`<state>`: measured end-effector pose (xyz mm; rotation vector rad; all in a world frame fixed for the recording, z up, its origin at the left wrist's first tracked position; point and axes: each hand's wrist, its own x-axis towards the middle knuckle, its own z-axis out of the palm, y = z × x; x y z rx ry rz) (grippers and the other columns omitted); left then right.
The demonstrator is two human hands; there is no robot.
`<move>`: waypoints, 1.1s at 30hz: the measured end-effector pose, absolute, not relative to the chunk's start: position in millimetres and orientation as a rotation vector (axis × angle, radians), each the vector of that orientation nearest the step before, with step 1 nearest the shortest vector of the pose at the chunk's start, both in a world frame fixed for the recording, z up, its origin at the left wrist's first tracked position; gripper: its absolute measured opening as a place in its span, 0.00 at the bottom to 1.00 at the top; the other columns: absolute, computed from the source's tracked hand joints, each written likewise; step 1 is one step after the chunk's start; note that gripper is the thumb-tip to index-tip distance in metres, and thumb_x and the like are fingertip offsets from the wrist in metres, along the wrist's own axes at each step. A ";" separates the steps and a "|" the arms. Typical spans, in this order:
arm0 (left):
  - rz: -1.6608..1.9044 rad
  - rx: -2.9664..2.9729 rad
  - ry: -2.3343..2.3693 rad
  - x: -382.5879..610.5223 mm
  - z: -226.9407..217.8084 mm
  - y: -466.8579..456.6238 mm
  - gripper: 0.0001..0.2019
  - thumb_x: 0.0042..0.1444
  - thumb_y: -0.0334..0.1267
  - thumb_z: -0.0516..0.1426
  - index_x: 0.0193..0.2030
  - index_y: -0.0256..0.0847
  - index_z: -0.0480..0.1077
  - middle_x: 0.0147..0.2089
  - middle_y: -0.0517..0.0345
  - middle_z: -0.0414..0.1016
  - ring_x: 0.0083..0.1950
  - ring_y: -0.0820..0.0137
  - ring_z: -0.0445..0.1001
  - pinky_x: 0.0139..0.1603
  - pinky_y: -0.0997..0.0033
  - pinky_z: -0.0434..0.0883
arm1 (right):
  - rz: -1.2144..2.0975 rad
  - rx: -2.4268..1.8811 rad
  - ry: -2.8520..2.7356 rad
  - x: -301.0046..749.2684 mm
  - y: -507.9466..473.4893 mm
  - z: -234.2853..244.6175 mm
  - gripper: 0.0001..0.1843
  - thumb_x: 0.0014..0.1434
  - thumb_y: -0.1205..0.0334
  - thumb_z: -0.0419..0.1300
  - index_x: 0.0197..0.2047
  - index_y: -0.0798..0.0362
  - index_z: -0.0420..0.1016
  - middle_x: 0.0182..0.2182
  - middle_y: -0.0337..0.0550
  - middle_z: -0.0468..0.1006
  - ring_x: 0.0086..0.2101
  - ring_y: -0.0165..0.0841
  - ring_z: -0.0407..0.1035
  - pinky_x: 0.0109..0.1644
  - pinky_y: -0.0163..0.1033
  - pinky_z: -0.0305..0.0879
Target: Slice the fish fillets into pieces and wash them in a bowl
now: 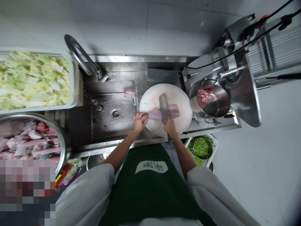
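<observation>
A long pale pink strip of raw meat (174, 110) lies across a round white cutting board (152, 97) on the steel counter. My left hand (139, 121) is closed on the strip's left end, pinning it to the board. My right hand (169, 126) grips the handle of a cleaver (163, 106), whose broad blade rests across the middle of the meat.
A steel sink (113, 110) with a curved faucet (82, 58) lies left of the board, a meat scrap (129, 94) on its rim. A steel pot of meat pieces (213, 100) and a slicing machine (237, 75) stand right. Crate of chopped cabbage (35, 80), basin of meat (30, 141), bowl of chopped greens (201, 147).
</observation>
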<state>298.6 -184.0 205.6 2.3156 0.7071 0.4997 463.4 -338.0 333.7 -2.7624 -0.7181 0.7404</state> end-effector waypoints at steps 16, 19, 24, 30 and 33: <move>0.905 2.111 0.914 282.8 199.9 -163.0 0.11 0.72 0.43 0.58 0.47 0.45 0.82 0.49 0.48 0.81 0.54 0.56 0.75 0.61 0.52 0.66 | 0.621 -2.846 -0.738 424.1 -396.7 357.4 0.12 0.75 0.61 0.52 0.53 0.57 0.73 0.31 0.51 0.79 0.36 0.46 0.78 0.41 0.43 0.69; 1.016 2.020 1.094 261.8 198.5 -155.3 0.12 0.72 0.44 0.57 0.44 0.43 0.80 0.47 0.47 0.80 0.53 0.56 0.75 0.60 0.51 0.67 | 0.455 -2.848 -0.645 418.8 -344.2 359.4 0.20 0.79 0.55 0.47 0.61 0.61 0.67 0.38 0.58 0.82 0.39 0.48 0.80 0.42 0.44 0.70; 0.832 2.128 1.002 273.7 205.5 -171.5 0.11 0.72 0.42 0.56 0.45 0.44 0.80 0.49 0.48 0.81 0.55 0.56 0.74 0.60 0.51 0.67 | 0.897 -2.787 -0.843 413.3 -283.7 331.5 0.17 0.76 0.67 0.48 0.62 0.62 0.68 0.49 0.63 0.82 0.49 0.48 0.80 0.51 0.45 0.72; 0.469 2.319 0.677 319.1 212.3 -198.3 0.12 0.72 0.41 0.58 0.57 0.47 0.80 0.60 0.47 0.79 0.62 0.54 0.70 0.64 0.49 0.62 | 1.001 -2.815 -0.948 406.5 -329.0 328.0 0.16 0.76 0.68 0.48 0.61 0.61 0.69 0.51 0.62 0.82 0.52 0.47 0.79 0.53 0.44 0.70; 0.441 2.308 0.735 325.6 213.1 -199.7 0.12 0.73 0.41 0.57 0.55 0.46 0.80 0.61 0.46 0.77 0.62 0.53 0.70 0.62 0.48 0.63 | 1.145 -2.868 -0.868 392.2 -373.0 332.2 0.14 0.77 0.66 0.47 0.59 0.58 0.69 0.45 0.58 0.84 0.46 0.45 0.80 0.47 0.42 0.68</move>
